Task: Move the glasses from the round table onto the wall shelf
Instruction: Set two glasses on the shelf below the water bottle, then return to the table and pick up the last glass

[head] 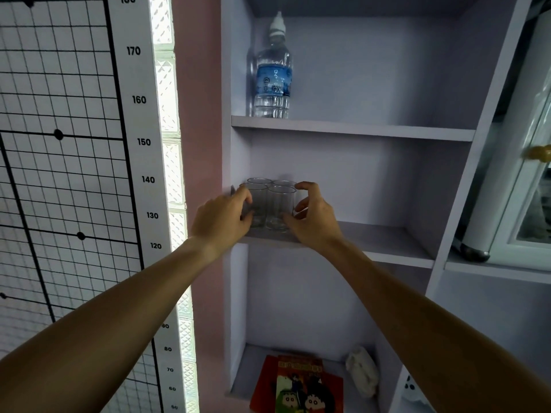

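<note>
Glasses: 4 clear, straight-sided tumblers, empty, upright, packed in a 2-by-2 cluster; thick bases, thin rims, the back pair partly hidden behind the front pair.
Place: middle of the frame, at the left end of the middle board of the wall shelf, close to its left wall and near the front edge.
Left hand: at the left flank of the cluster, fingers curled loosely round the front left glass; contact looks likely, but a firm grip cannot be told.
Right hand: at the right flank, spread in a wide curve, thumb low by the base of the front right glass, fingers arched above and beside its rim; whether they touch is unclear.
Forearms: both bare, rising from the lower corners of the frame toward the centre.
Upper board: a water bottle with a blue label and white cap, upright, upper centre.
Lower board: a comic book with an orange cover lying flat, and a crumpled white cloth to its right, bottom centre.
Left of frame: a height chart with printed numerals, beside a black wire grid.
</note>
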The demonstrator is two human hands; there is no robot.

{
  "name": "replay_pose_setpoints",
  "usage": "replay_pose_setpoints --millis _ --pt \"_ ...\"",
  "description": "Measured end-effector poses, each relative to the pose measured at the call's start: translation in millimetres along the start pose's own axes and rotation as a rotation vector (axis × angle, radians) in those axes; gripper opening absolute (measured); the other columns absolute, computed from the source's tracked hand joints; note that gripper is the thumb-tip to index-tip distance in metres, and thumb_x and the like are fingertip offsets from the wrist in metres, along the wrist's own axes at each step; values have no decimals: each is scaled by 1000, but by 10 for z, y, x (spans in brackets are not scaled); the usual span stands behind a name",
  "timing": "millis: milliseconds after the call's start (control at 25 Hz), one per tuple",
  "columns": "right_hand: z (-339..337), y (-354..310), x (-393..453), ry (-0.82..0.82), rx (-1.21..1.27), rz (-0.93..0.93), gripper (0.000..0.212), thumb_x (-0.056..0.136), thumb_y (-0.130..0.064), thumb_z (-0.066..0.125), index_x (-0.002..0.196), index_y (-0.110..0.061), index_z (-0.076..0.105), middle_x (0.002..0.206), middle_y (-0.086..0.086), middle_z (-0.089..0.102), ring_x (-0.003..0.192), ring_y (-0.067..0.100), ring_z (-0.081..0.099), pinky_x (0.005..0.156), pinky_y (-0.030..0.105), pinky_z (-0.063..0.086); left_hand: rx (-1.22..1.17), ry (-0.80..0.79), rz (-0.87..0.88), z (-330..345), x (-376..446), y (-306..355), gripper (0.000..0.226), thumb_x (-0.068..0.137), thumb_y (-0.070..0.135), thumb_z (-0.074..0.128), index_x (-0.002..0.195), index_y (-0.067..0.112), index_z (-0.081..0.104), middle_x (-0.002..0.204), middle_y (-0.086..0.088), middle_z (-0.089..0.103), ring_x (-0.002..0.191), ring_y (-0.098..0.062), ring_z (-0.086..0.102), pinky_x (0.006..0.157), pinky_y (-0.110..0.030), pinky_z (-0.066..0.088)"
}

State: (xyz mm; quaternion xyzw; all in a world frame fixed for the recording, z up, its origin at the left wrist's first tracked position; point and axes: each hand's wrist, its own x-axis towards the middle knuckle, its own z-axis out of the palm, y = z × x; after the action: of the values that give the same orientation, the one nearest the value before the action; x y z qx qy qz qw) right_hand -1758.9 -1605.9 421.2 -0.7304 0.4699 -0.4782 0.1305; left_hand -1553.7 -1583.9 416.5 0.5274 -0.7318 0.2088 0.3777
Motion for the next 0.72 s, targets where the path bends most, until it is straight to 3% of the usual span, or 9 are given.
replay_pose_setpoints --millis 120,200,320,440,560,720 --pt "-9 -31 -76 40 4 -14 52 83 -27 78 124 -26 46 84 -5 57 72 16 62 58 26 54 -105 -117 -3 -95 -65 -36 18 85 23 69 101 19 62 68 10 56 61 -19 57 58 -26 40" --pt "14 -69 -144 63 -2 -121 34 81 -28 77 105 -22 54 76 -4 61 67 15 61 58 31 53 -171 -254 -2 -234 -123 -107 17 83 25 72 98 20 66 71 11 61 65 -16 62 59 -26 43" --pt "117 -221 -236 -102 -51 -254 17 82 -33 74 82 -21 62 70 -8 63 63 9 59 57 24 47 -126 -485 -61 -478 -256 -334 16 85 38 72 95 27 65 75 11 68 64 -6 66 63 -27 51" --pt "374 -461 -332 -340 -82 -323 13 87 -31 74 88 -19 67 75 -11 64 67 1 60 61 14 47 -35 -564 -190 -760 -516 -601 18 85 52 67 93 36 65 79 15 68 67 1 64 67 -29 54" --pt "825 -793 -457 -567 -55 -379 20 87 -36 73 98 -19 68 85 -6 68 77 8 66 72 24 56 54 -582 -357 -1153 -972 -875 21 86 53 67 96 36 63 88 15 67 80 -2 62 67 -27 48" --pt "1432 -1389 -734 -722 27 -444 26 83 -43 75 99 -23 70 88 -4 71 80 9 66 74 27 54 195 -615 -561 -1866 -1682 -1189 20 83 57 67 89 39 62 88 12 65 77 -4 61 65 -26 46"
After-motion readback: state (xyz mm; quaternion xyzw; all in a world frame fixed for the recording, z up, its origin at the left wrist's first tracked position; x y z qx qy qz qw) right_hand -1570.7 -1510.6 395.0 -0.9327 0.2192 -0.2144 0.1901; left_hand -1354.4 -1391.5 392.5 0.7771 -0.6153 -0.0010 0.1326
